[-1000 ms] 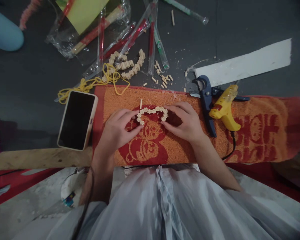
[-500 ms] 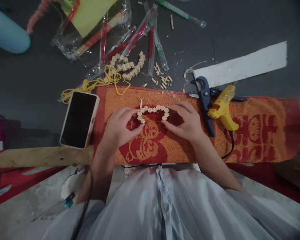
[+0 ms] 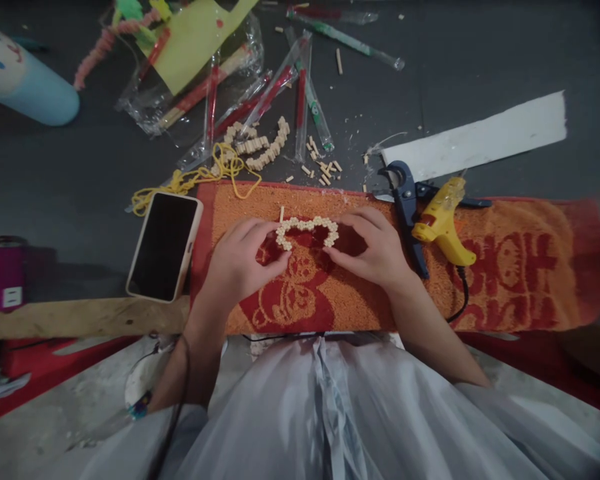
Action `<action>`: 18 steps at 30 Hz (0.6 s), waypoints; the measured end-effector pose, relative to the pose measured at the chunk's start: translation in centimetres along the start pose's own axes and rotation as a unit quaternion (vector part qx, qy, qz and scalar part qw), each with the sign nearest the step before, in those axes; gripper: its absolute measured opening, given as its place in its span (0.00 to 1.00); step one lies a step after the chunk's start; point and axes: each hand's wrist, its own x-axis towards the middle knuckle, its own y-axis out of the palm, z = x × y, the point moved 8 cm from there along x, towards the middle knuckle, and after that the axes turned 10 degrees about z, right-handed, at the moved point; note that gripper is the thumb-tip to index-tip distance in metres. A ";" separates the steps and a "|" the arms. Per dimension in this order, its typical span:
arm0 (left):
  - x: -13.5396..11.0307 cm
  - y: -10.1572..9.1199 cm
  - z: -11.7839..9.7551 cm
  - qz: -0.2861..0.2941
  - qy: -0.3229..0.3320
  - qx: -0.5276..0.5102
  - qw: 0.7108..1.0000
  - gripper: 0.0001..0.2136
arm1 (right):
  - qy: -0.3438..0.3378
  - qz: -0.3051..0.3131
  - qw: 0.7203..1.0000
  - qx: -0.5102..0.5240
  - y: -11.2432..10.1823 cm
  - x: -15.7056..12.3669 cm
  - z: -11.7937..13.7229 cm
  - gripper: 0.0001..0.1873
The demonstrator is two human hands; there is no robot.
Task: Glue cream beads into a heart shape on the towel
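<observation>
Between my hands is a curved chain of short wooden stick pieces [image 3: 307,225], bent into an arch with both ends turned toward me. My left hand [image 3: 247,257] pinches its left end between thumb and fingers. The right end is gripped the same way by my right hand [image 3: 370,247]. One thin stick [image 3: 282,213] stands up by the left side of the chain. Beneath lies an orange and red towel [image 3: 370,303]. A yellow glue gun [image 3: 443,223] and a dark blue cutter [image 3: 407,207] rest to the right of my right hand.
A phone [image 3: 164,247] lies left of my left hand. Beyond the towel are yellow cord [image 3: 180,177], more wooden chains [image 3: 273,148], loose stick bits [image 3: 326,170], wrapped red and green sticks [image 3: 300,93], and a white strip [image 3: 480,143]. A blue cylinder [image 3: 50,93] is at far left.
The view has shifted slightly, so the tabletop things appear a little lower. Both hands keep hold of the wooden chain, with almost no change in its shape.
</observation>
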 end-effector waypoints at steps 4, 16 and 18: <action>-0.7 -0.1 -0.3 0.003 -0.003 0.007 1.000 0.14 | -0.020 0.024 0.999 -0.016 0.3 0.0 0.7 0.16; -2.9 0.5 -1.3 0.038 -0.026 0.012 0.999 0.14 | -0.024 0.081 0.996 -0.038 0.4 -1.6 2.4 0.17; -3.4 0.6 -1.4 0.040 -0.031 0.005 0.999 0.14 | -0.014 0.090 0.995 -0.036 0.4 -2.0 2.6 0.16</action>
